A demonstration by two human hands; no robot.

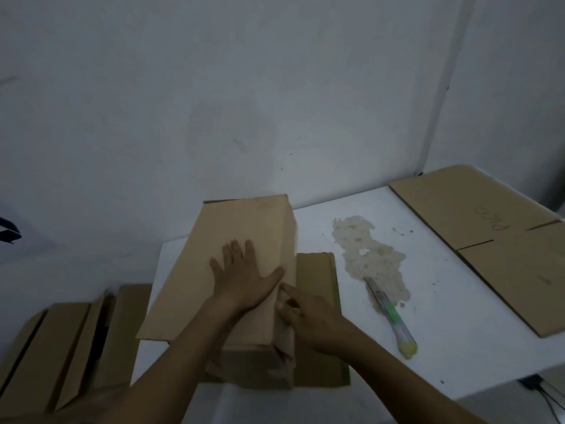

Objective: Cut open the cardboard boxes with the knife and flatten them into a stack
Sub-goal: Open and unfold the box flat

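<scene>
Pressing a flat left hand [244, 272] on the cardboard box [244, 221], right hand [308, 318] pinching its side edge; uneven force could tear it.

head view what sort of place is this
Likely a plain packing or storage room: a white table against bare walls, flattened cardboard on it, a knife, and more boxes beside it.

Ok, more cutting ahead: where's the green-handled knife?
Head view: the green-handled knife lies on the white table, right of the right hand, blade over the beige patch.
</scene>
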